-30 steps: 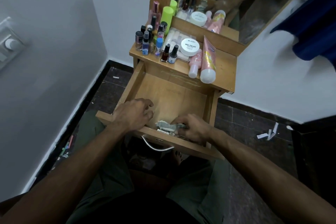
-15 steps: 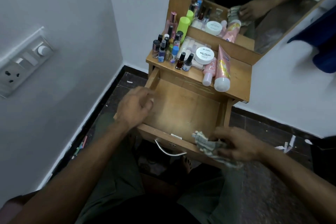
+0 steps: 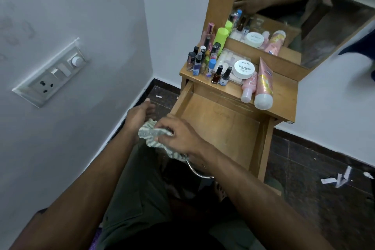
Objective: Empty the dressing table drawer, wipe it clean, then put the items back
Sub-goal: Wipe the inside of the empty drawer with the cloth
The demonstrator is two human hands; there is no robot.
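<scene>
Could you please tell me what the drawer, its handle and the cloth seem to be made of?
Drawer: wood or wood-look board, matte, faint grain. Handle: probably metal, a thin shiny curved bar. Cloth: soft striped fabric, crumpled in the right hand.

One head-worn view, looking forward and down

The open drawer (image 3: 219,126) is seen from above and just in front, at close range. Left of it a wall is taken in, beyond it the table (image 3: 284,95), and right of it the floor.

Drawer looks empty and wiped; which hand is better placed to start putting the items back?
Probably the left hand: it is open beside the wooden drawer. The right hand grips the striped grey-white cloth.
</scene>
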